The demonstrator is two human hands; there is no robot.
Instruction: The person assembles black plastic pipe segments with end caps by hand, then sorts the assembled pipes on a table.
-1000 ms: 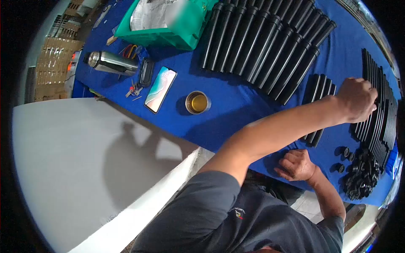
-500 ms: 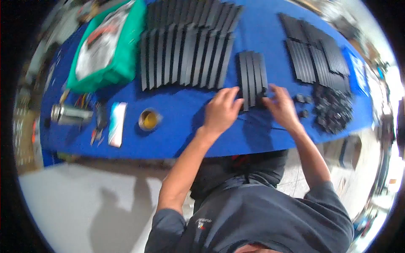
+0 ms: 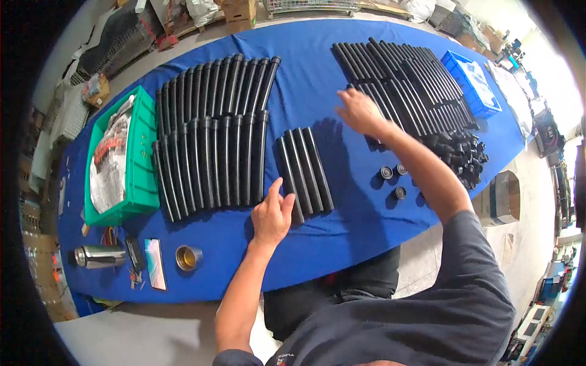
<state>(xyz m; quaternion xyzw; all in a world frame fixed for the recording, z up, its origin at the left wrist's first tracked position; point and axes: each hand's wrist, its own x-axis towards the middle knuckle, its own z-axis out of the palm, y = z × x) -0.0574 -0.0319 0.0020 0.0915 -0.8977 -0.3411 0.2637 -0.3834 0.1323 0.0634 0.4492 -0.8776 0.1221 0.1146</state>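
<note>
Several black tubes [image 3: 303,174] lie side by side at the middle of the blue cloth. My left hand [image 3: 272,215] is just left of their lower ends, fingers apart and holding nothing. Over the left edge of the right-hand stack of black tubes [image 3: 406,85] hovers my right hand [image 3: 361,111], its fingers spread with nothing visible in them. Whether it touches the stack I cannot tell. Loose round black caps [image 3: 400,193] lie below that stack, beside a heap of black caps [image 3: 458,155].
Two rows of capped black tubes [image 3: 209,161] lie on the left, beside a green crate [image 3: 142,161]. Near the front edge are a metal flask [image 3: 101,257], a phone [image 3: 155,265] and a small cup [image 3: 188,258]. A blue bin [image 3: 485,108] stands at the right.
My right hand has left the small middle group and moved up and right to the stack. My left hand stays by the group's lower left. The view has shifted, showing more of the table's far side.
</note>
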